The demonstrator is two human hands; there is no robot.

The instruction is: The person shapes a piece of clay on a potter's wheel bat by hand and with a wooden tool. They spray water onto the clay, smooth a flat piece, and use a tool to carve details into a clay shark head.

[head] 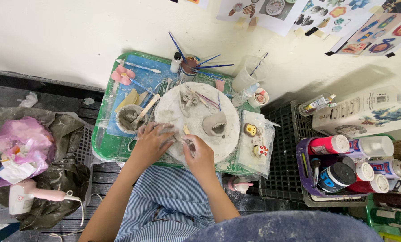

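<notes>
My left hand (pixel 152 142) lies flat with the fingers spread, palm down on the near edge of the round plaster work disc (pixel 196 117), at about seven o'clock on it. My right hand (pixel 199 154) sits just beside it at six o'clock, fingers drawn together and pinching a small grey lump of clay (pixel 188 141) against the disc; whether a thin tool is also in that pinch I cannot tell. The two hands are near each other but not touching.

On the same disc, at about four o'clock from its centre, stands a small grey clay piece shaped like an open-mouthed shark head (pixel 215 124). At eleven o'clock lies another little clay figure (pixel 188 99) with thin modelling tools (pixel 205 100) beside it.

The disc rests on a green tray (pixel 105 148). At nine o'clock of the disc is a small bowl of grey slip (pixel 128 119) with a wooden stick (pixel 146 109) leaning in it. At twelve o'clock a cup holding blue brushes (pixel 190 65) stands by the wall. At three o'clock two small painted pieces (pixel 255 140) lie on a clear plastic sheet. Far over at nine o'clock, on the floor, a pink hair dryer (pixel 34 195) lies beside a dark bag
</notes>
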